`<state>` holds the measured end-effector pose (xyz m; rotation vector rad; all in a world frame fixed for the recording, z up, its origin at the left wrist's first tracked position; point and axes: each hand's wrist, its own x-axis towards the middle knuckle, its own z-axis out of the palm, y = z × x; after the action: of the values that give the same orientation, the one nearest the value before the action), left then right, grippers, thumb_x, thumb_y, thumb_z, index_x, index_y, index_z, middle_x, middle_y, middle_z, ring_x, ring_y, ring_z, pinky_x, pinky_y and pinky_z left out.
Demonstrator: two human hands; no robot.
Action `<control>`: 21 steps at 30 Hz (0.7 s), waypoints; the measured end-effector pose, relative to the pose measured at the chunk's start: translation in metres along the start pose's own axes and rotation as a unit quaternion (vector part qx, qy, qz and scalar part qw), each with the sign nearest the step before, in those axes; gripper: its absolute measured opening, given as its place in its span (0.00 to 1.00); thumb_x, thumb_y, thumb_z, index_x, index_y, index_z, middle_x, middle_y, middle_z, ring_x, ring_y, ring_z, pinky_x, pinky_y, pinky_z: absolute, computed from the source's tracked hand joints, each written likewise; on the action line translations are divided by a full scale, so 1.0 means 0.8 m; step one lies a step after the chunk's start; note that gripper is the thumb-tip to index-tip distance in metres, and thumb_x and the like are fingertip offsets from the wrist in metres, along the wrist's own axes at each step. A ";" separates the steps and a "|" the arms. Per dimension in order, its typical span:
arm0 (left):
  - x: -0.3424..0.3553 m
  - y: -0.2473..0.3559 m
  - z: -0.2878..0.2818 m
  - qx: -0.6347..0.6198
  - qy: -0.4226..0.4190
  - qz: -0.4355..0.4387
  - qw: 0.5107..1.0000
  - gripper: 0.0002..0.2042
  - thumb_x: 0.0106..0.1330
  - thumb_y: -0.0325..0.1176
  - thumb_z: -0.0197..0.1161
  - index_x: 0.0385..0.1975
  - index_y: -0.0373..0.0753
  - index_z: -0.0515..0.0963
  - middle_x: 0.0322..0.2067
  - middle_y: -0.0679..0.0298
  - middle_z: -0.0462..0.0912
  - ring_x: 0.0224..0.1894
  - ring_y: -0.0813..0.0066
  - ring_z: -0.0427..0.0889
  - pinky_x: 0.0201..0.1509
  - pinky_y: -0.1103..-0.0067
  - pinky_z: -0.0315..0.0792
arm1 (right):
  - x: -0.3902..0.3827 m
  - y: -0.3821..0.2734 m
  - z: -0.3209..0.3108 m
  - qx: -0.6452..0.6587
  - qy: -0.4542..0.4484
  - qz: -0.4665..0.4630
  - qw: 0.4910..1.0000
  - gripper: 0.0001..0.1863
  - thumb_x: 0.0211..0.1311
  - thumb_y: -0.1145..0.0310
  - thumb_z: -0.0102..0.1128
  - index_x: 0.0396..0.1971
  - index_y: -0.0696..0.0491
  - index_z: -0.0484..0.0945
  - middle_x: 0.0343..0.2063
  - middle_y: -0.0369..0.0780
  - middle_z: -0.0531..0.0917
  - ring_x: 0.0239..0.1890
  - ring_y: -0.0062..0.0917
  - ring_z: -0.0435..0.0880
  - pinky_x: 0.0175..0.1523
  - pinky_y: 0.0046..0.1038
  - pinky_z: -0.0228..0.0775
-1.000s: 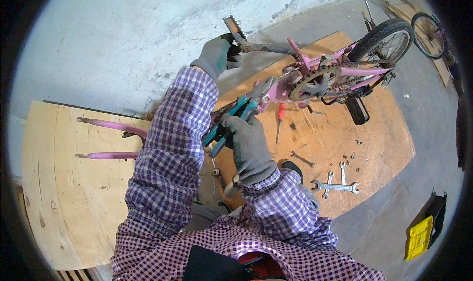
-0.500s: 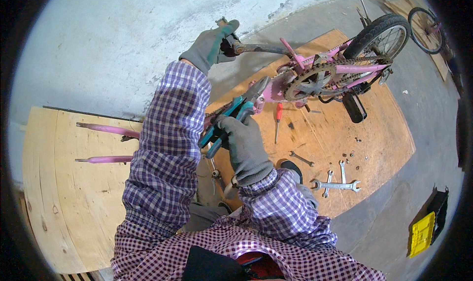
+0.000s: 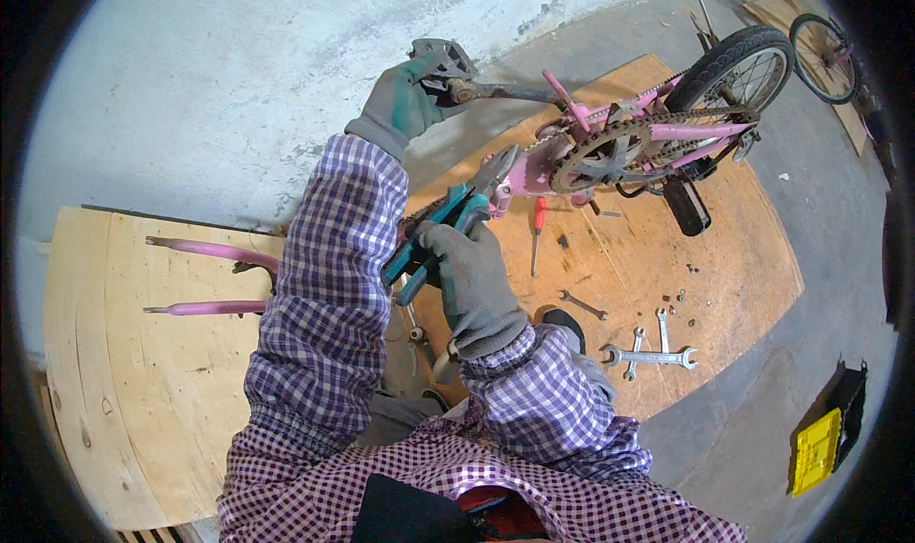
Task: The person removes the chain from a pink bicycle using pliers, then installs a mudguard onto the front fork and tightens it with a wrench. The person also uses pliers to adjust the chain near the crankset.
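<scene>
My gloved left hand (image 3: 400,100) grips the pedal (image 3: 446,57) at the end of a rusty crank arm (image 3: 510,91). Lower and nearer, my gloved right hand (image 3: 467,281) is closed on teal-handled pliers (image 3: 496,170), whose jaws are close to the pink bicycle frame (image 3: 686,131). The frame lies tipped over on an orange-brown board (image 3: 748,267), with its chainring (image 3: 581,162), chain and black-tyred rear wheel (image 3: 729,62) exposed. My left sleeve hides part of what lies behind the pliers.
A red screwdriver (image 3: 539,217), several wrenches (image 3: 648,357) and small nuts lie on the board. A pink fork (image 3: 214,307) rests on pale plywood (image 3: 114,372) at left. At right are a loose wheel (image 3: 801,62) and a yellow-and-black case (image 3: 815,452); a wall (image 3: 210,76) runs behind.
The pedal has turned to show its flatter face, with my left hand shifting left and changing its grip on it. My right hand and pliers have edged slightly leftward.
</scene>
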<state>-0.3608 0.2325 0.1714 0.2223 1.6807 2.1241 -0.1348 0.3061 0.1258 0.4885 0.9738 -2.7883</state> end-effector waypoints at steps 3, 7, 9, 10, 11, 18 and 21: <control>-0.003 -0.006 -0.005 -0.062 -0.017 0.001 0.998 0.19 0.75 0.33 0.53 0.59 0.25 0.70 0.52 0.45 0.80 0.52 0.54 0.83 0.60 0.57 0.80 | 0.001 0.002 0.001 -0.005 0.003 -0.015 1.000 0.12 0.57 0.65 0.66 0.32 0.59 0.79 0.24 0.36 0.80 0.24 0.20 0.77 0.29 0.25 0.69; -0.005 -0.008 -0.006 -0.069 0.016 -0.005 0.998 0.21 0.74 0.31 0.54 0.61 0.24 0.67 0.52 0.43 0.79 0.52 0.53 0.83 0.61 0.56 0.80 | 0.000 0.004 0.000 0.014 0.007 -0.015 1.000 0.13 0.57 0.65 0.66 0.32 0.60 0.79 0.24 0.37 0.80 0.25 0.21 0.78 0.31 0.26 0.71; -0.007 -0.008 -0.004 -0.047 -0.003 0.017 0.999 0.20 0.74 0.32 0.54 0.60 0.24 0.68 0.52 0.44 0.79 0.51 0.54 0.84 0.59 0.57 0.81 | 0.001 0.005 0.000 0.009 0.007 -0.012 1.000 0.12 0.57 0.65 0.66 0.32 0.60 0.79 0.24 0.37 0.81 0.26 0.21 0.78 0.31 0.26 0.71; -0.009 -0.008 -0.003 -0.048 0.002 0.022 0.999 0.20 0.74 0.32 0.55 0.60 0.25 0.69 0.52 0.44 0.79 0.50 0.54 0.84 0.58 0.57 0.82 | 0.001 0.006 0.000 0.013 0.003 -0.014 1.000 0.12 0.57 0.65 0.66 0.32 0.60 0.79 0.25 0.37 0.81 0.26 0.21 0.78 0.31 0.26 0.71; -0.011 -0.008 -0.002 -0.033 0.003 0.022 0.999 0.20 0.74 0.33 0.55 0.60 0.26 0.69 0.52 0.44 0.79 0.49 0.54 0.84 0.56 0.58 0.82 | 0.002 0.006 0.001 0.004 0.005 -0.014 1.000 0.12 0.57 0.65 0.66 0.33 0.60 0.79 0.25 0.37 0.81 0.26 0.21 0.78 0.31 0.26 0.71; -0.016 0.007 -0.006 0.068 0.041 0.049 0.996 0.19 0.75 0.37 0.57 0.59 0.32 0.73 0.48 0.53 0.82 0.42 0.62 0.86 0.41 0.66 0.84 | 0.002 0.007 -0.001 -0.011 0.001 -0.014 1.000 0.13 0.56 0.66 0.65 0.34 0.60 0.78 0.25 0.36 0.80 0.26 0.22 0.79 0.31 0.27 0.72; -0.014 0.012 -0.001 0.136 0.091 0.035 0.986 0.18 0.76 0.38 0.57 0.59 0.34 0.75 0.43 0.58 0.82 0.34 0.70 0.82 0.34 0.72 0.79 | 0.002 0.007 -0.002 -0.019 0.000 -0.007 1.000 0.12 0.57 0.66 0.65 0.35 0.59 0.78 0.25 0.37 0.80 0.27 0.23 0.79 0.32 0.27 0.72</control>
<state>-0.3529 0.2253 0.1818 0.1734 2.0996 2.0084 -0.1343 0.3029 0.1210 0.4771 1.0321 -2.7774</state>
